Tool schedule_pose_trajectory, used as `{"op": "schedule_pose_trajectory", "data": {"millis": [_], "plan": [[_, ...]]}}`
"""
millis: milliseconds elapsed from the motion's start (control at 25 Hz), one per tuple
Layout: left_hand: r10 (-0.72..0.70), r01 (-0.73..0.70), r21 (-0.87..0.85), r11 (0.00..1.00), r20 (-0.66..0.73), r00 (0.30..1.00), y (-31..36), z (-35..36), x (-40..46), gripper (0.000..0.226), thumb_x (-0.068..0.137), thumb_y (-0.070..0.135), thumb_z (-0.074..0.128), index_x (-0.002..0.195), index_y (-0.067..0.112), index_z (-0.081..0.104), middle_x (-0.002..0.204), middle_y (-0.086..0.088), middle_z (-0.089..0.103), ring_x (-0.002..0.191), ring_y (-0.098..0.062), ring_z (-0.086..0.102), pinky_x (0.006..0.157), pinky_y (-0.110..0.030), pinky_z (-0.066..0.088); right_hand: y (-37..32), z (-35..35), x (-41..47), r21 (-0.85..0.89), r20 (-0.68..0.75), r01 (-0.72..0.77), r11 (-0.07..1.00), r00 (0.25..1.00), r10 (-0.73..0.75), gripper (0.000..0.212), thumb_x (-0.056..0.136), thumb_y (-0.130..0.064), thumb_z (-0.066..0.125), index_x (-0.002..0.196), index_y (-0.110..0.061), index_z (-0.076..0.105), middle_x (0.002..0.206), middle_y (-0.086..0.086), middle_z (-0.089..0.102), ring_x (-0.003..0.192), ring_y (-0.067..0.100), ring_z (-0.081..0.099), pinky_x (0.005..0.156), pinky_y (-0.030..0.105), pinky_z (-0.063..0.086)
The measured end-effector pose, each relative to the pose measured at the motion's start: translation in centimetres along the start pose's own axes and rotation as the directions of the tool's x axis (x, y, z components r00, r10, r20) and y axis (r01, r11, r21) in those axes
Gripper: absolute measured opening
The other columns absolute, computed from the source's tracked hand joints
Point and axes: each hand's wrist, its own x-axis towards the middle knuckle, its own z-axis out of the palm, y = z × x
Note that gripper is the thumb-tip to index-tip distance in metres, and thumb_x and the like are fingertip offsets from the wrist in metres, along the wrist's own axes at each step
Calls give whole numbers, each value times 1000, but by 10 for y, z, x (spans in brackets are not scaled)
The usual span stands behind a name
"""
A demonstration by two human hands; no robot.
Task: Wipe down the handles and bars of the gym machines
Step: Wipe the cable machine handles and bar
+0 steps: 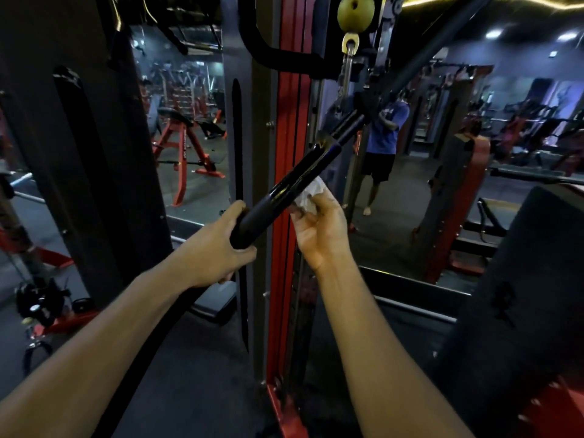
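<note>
left hand (218,248) grips the low end of a slanted black bar (294,184). right hand (319,229) pinches a white cloth (311,192) against its underside, mid-wipe. next, likely slide the cloth along the bar.

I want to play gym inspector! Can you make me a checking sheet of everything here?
Surface: dark gym floor, nothing seen lying on the bare part.
Job's things: black pull-down bar hangs tilted; white cloth pressed against it.
Clutter: attachments heaped by the red frame foot, lower left.
Hands: left hand grips the bar's end; right hand holds the cloth.
Cables: metal link under a yellow ball stopper.
Surroundings: mirror, red benches.
</note>
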Motion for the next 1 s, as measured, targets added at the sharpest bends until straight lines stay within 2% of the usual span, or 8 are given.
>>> {"op": "schedule_pose_trajectory", "data": {"millis": [80, 160, 240, 280, 560, 720, 840, 1000], "plan": [[54, -46, 100, 994, -84, 995, -6, 4, 0, 37, 95, 19, 71, 117, 27, 43, 79, -9, 65, 49, -20, 64, 45, -25, 51, -6, 2, -3, -157, -181, 118, 980, 973, -146, 23, 100, -6, 55, 112, -14, 72, 102, 5, 74, 94, 20, 70, 84, 32, 59], [106, -80, 189, 979, -130, 986, -10, 8, 2, 35, 95, 24, 71, 115, 29, 43, 77, -6, 64, 50, -15, 65, 44, -22, 49, -22, 7, 2, -320, -336, 295, 901, 853, -399, 17, 98, -13, 63, 110, -20, 73, 106, 0, 75, 101, 17, 71, 93, 37, 58], [110, -83, 182, 980, -143, 984, -11, 10, 4, 35, 95, 23, 71, 117, 29, 44, 80, -6, 64, 51, -13, 64, 45, -22, 50, -34, 14, 10, -482, -340, 420, 769, 719, -606, 19, 97, -16, 67, 115, -19, 70, 106, -2, 73, 99, 10, 70, 91, 32, 58], [101, -79, 158, 984, -142, 985, -11, 12, 4, 36, 95, 22, 71, 118, 29, 44, 82, -7, 64, 52, -12, 64, 45, -21, 50, -36, 20, 11, -545, -298, 431, 719, 702, -647, 19, 97, -15, 66, 115, -19, 69, 105, -3, 72, 97, 8, 69, 88, 29, 57], [68, -60, 60, 996, -139, 988, -12, 26, 4, 43, 93, 16, 73, 119, 34, 44, 81, -8, 63, 50, -8, 61, 46, -22, 50, 8, 10, -21, -665, -102, 416, 621, 773, -627, 10, 96, -16, 67, 105, -11, 69, 97, 5, 71, 89, 16, 70, 81, 35, 61], [49, -50, -7, 999, -137, 989, -8, 30, -1, 41, 94, 18, 72, 121, 32, 44, 77, -7, 61, 46, -7, 57, 44, -19, 47, -20, 19, 3, -677, -67, 494, 546, 696, -714, 10, 95, -17, 70, 103, -13, 69, 99, 3, 69, 89, 11, 68, 79, 30, 58], [62, -65, -74, 995, -41, 997, -6, 31, -6, 47, 89, 44, 74, 124, 30, 45, 75, -1, 61, 50, -5, 57, 49, -19, 47, -45, 14, 19, -784, 160, 566, 254, 581, -798, 16, 97, -17, 68, 110, -8, 71, 104, 6, 65, 92, 12, 64, 81, 28, 57], [-48, 151, -399, 904, 257, 965, -10, 15, -10, 46, 87, 41, 74, 124, 20, 56, 74, -4, 65, 61, -15, 59, 55, -29, 52, -48, -4, 4, -760, 584, 628, -164, 551, -596, 23, 100, -9, 62, 120, 0, 67, 102, 7, 56, 87, 7, 55, 77, 18, 50]]}}
